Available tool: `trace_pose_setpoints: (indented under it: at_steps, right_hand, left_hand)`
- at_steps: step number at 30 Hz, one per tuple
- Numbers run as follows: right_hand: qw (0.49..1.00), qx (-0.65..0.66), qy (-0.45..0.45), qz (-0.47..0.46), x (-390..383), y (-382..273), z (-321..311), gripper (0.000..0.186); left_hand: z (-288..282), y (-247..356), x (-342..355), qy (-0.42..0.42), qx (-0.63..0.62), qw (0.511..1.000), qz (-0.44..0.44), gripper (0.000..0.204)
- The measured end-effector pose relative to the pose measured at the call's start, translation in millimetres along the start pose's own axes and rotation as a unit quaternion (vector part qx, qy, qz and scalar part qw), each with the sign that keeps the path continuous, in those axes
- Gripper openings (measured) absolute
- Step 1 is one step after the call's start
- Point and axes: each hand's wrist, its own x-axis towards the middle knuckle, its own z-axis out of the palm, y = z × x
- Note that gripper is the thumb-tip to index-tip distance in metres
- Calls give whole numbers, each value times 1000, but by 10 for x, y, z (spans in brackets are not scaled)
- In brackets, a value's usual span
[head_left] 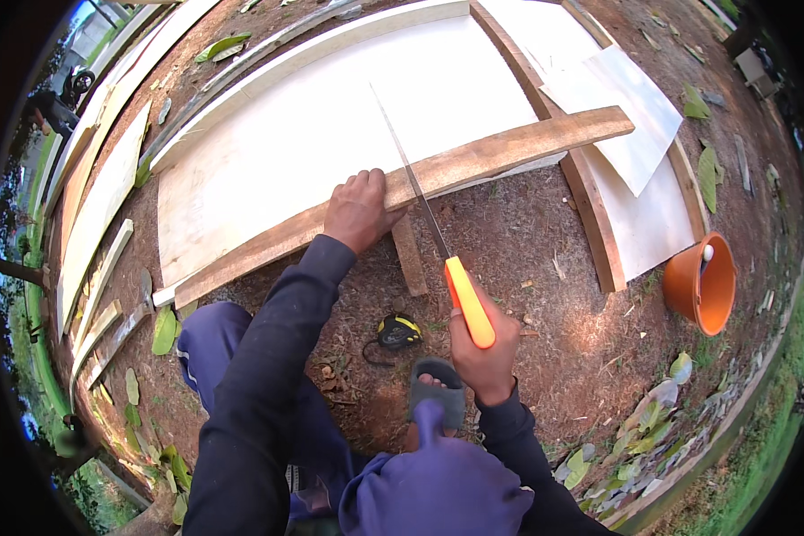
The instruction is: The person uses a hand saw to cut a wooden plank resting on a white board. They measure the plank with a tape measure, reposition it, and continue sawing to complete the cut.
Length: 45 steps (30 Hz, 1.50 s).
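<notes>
My left hand (362, 210) is closed on a long brown wooden plank (527, 147) lying across a white-faced board (286, 152). My right hand (487, 344) grips the yellow-orange handle of a hand saw (469, 304), whose blade crosses the plank just right of my left fingers and extends over the board. A shorter wood piece (409, 259) sticks out beneath the plank toward me. On the dirt between my arms lies a black-and-yellow tape measure (397, 331).
Framed boards (639, 223) lie at the right, with a loose white sheet (616, 107) on top. An orange bucket (683, 281) stands right of me. Timber strips and sheets (107, 214) lie at left among leaves. Another person (54, 114) is at the far upper left.
</notes>
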Motion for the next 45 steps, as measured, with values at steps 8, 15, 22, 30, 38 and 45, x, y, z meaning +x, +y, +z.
trace_pose_setpoints:
  at_steps: [8, 15, 22, 30, 38, 45]
  right_hand:
    - [994, -93, -59, 1, -753, -288, -741, 56]
    - [989, -99, -80, 72, -830, -661, -898, 58]
    - [987, -123, -77, 71, -1062, -669, -920, 62]
    - [1000, -10, -13, -1, 273, -160, 45, 53]
    - [987, -125, -94, 32, -782, -512, -721, 60]
    - [1000, -5, 20, 7, 599, -155, 231, 48]
  left_hand:
    - [-198, 74, 106, -102, -59, 991, -67, 45]
    - [-178, 68, 77, -87, -71, 992, -59, 40]
    - [-165, 106, 106, -139, -46, 984, -100, 39]
    - [-169, 161, 153, -86, -50, 991, -85, 32]
    - [-261, 100, 188, -150, -41, 981, -118, 33]
    - [-193, 177, 211, -101, -46, 989, -94, 32]
